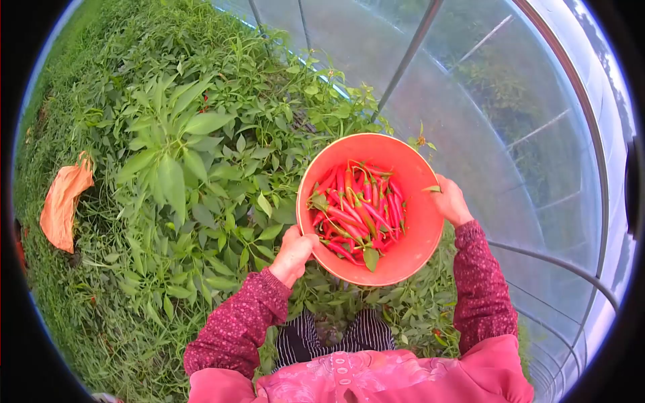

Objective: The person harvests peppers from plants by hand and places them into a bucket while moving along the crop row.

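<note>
Head view: the step in hand looks to be holding a bucket of picked red peppers up before the body, above the plants. The peppers lie heaped on its floor, reaching nearest its lower-left edge. Any next move calls for both grips staying firm and the rim not dipping. The left hand grips the lower-left edge, thumb at the rim, fingers mostly hidden outside; the right hand grips the right edge likewise, closed on the wall, a leaf by its thumb. Both sleeves reach forward, the left slanting inward, the right straighter.
</note>
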`<state>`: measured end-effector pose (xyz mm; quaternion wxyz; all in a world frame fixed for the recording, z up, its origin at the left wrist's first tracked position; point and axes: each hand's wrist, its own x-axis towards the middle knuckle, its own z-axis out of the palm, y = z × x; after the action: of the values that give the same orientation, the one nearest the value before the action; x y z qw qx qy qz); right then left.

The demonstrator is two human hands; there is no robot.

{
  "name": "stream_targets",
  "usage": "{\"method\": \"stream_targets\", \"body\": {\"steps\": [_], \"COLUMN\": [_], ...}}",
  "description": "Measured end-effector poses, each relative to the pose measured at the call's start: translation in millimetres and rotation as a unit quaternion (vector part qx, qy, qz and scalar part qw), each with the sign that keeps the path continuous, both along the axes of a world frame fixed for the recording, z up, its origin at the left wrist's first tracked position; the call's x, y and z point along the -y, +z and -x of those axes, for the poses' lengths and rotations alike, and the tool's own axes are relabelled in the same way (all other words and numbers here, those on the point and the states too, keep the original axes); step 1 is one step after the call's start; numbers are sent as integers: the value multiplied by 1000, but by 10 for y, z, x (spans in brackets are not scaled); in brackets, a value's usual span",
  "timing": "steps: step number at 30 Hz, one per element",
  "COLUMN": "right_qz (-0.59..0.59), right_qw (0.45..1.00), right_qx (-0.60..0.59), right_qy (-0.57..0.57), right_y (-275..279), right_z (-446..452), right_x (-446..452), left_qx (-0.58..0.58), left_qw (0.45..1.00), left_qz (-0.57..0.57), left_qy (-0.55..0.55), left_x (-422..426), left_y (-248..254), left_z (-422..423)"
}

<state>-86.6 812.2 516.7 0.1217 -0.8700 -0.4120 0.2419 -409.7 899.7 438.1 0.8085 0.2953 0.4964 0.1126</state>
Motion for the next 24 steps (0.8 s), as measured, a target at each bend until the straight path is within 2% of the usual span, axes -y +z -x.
{"method": "stream_targets", "body": {"steps": [1,2,3,5,7,9,10,11,12,13,15,16,17,19,20,21,22,23,24], "right_qz": [-10,-27,-67,-167,-255,-287,-229,-150,-76,17,128,175,214,233,251,244,241,232,212], "right_qw": [1000,999,995,986,966,945,963,970,970,954,929,908,885,875,866,880,873,870,874], "right_qx": [13,-28,-64,-11,27,-158,-141,-191,-230,-297,-345,-379,-410,-418,-426,-402,-418,-430,-429], "right_qy": [0,11,18,-25,35,-17,-11,-14,-9,-29,-17,-40,-59,-74,-80,-68,-69,-70,-81], "right_y": [-165,-225,-376,-625,-1057,-1190,-1553,-1626,-1985,-2140,-2530,-2555,-2674,-2950,-2996,-3026,-3114,-3201,-3229], "right_z": [-110,-312,-439,-371,-285,202,387,680,946,1191,1609,1805,1943,2132,2283,2342,2331,2316,2278], "right_x": [-184,-558,-762,-976,-913,-610,-238,130,619,1050,1950,2338,2636,3038,3212,3180,3089,3057,2928], "left_qx": [-5,18,12,26,50,18,40,35,24,10,59,49,74,106,128,139,98,62,36], "left_qw": [1000,999,999,997,993,990,983,978,976,973,954,942,942,959,977,970,980,960,976], "left_qz": [2,19,13,0,2,16,26,41,47,56,90,118,104,115,-37,-184,-38,98,81], "left_qy": [18,31,29,72,109,141,178,204,211,224,278,309,310,237,166,80,166,255,200], "left_x": [-135,-405,-569,-790,-1077,-1339,-1425,-1461,-1514,-1558,-1569,-1503,-1454,-1397,-1307,-1108,-1029,-946,-867], "left_y": [-67,52,-143,-313,-648,-1222,-1574,-1777,-2111,-2520,-3401,-3510,-3793,-4334,-4610,-4816,-4465,-3963,-3775], "left_z": [-79,-208,-316,-625,-999,-1374,-1547,-1673,-1760,-1829,-1809,-1823,-1806,-1811,-1800,-1734,-1788,-1902,-1886]}}
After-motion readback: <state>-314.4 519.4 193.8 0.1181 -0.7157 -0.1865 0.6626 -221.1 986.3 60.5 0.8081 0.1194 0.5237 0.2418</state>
